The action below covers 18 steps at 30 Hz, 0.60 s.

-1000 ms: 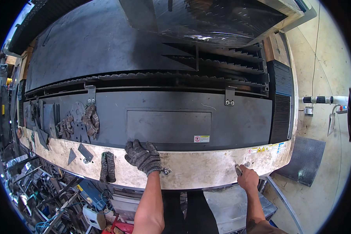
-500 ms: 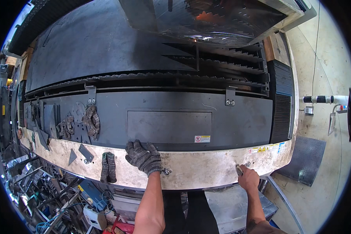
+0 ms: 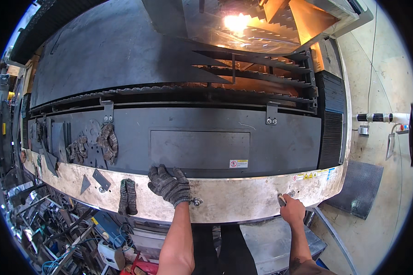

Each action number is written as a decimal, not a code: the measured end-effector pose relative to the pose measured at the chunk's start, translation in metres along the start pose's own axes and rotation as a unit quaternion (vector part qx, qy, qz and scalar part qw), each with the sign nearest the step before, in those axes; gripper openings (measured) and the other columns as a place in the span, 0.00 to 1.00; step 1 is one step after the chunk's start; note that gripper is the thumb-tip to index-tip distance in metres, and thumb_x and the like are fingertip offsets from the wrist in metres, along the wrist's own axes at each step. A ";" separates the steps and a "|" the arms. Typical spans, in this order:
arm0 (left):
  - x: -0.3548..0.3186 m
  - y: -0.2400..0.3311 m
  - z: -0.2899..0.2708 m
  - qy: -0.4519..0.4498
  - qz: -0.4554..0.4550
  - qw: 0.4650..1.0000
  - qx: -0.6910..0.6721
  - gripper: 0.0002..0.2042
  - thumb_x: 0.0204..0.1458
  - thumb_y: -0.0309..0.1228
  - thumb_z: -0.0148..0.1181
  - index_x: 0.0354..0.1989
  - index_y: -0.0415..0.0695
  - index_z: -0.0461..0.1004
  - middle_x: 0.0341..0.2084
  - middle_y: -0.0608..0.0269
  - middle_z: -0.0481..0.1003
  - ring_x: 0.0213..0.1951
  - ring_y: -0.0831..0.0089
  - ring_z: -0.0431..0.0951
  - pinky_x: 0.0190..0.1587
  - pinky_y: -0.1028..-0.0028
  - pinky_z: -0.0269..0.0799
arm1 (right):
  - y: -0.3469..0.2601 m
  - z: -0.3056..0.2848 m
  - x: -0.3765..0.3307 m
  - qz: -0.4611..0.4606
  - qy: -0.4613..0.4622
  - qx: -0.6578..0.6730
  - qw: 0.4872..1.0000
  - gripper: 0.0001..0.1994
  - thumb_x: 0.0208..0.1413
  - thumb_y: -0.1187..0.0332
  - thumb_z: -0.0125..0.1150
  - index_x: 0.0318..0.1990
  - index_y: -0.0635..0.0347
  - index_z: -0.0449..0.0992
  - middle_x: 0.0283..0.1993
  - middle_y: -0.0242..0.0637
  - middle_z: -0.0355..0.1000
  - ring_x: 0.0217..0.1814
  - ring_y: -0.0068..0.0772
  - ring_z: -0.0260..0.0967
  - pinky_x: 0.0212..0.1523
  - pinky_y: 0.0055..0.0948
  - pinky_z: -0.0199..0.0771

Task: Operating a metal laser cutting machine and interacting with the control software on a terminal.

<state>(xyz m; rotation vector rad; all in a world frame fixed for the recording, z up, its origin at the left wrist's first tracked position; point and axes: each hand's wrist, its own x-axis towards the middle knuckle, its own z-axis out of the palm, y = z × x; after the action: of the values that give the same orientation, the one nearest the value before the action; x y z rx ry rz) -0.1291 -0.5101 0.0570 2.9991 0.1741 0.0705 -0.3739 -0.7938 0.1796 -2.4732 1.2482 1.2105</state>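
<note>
My left hand [image 3: 170,185], in a grey knitted work glove, lies with fingers spread on the front edge of a cutting machine's worn white frame [image 3: 243,195]. Beneath and beside it is a bolt [image 3: 196,201]. My bare right hand [image 3: 292,209] is closed at the frame's right part, fingers round a small thin object [image 3: 281,199] whose kind I cannot make out. Beyond my hands stands the machine's dark front panel [image 3: 199,149]. Behind that lies a big dark metal sheet [image 3: 119,59] on toothed slats [image 3: 270,77]. A bright glow [image 3: 237,23] shines under the head.
Grey gloves [image 3: 127,197] hang on the frame left of my hand; more gloves [image 3: 108,144] lie on the panel beside cut metal pieces [image 3: 101,180]. Scrap metal [image 3: 55,224] crowds the lower left. A dark mat [image 3: 355,188] covers floor at the right.
The dim orange light under the machine's head has become a bright glare, lighting the slats and the right side orange. Both my hands stay nearly in place.
</note>
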 end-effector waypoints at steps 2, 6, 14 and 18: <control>0.000 0.002 -0.002 0.012 0.005 1.000 0.001 0.24 0.49 0.42 0.62 0.53 0.42 0.73 0.59 0.48 0.68 0.66 0.53 0.62 0.67 0.45 0.48 | 0.000 -0.001 0.000 0.003 -0.002 0.003 1.000 0.16 0.47 0.68 0.58 0.47 0.49 0.76 0.34 0.52 0.79 0.39 0.56 0.79 0.42 0.51 0.78; 0.000 0.001 -0.001 0.001 -0.001 1.000 -0.004 0.25 0.49 0.43 0.61 0.53 0.41 0.73 0.60 0.47 0.67 0.67 0.54 0.61 0.68 0.45 0.47 | -0.001 -0.002 0.000 0.005 -0.006 0.010 1.000 0.16 0.47 0.68 0.57 0.46 0.49 0.76 0.35 0.52 0.79 0.41 0.56 0.79 0.43 0.51 0.78; 0.002 0.002 -0.001 0.003 -0.005 1.000 -0.004 0.24 0.49 0.43 0.61 0.51 0.41 0.74 0.60 0.48 0.67 0.67 0.54 0.61 0.68 0.45 0.47 | -0.002 -0.004 0.002 0.032 -0.030 0.008 0.999 0.21 0.48 0.67 0.60 0.53 0.45 0.78 0.39 0.51 0.80 0.44 0.55 0.78 0.46 0.50 0.78; 0.002 0.004 -0.003 0.003 -0.007 1.000 -0.009 0.24 0.49 0.43 0.61 0.51 0.41 0.74 0.60 0.48 0.67 0.67 0.54 0.61 0.68 0.45 0.47 | -0.001 -0.004 0.003 0.029 -0.035 0.007 0.999 0.22 0.47 0.67 0.60 0.53 0.45 0.77 0.39 0.51 0.80 0.43 0.55 0.78 0.47 0.50 0.78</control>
<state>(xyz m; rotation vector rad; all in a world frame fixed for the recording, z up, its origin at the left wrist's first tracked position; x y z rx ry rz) -0.1266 -0.5129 0.0610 2.9791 0.1942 0.0806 -0.3695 -0.7965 0.1803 -2.3795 1.3135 1.2848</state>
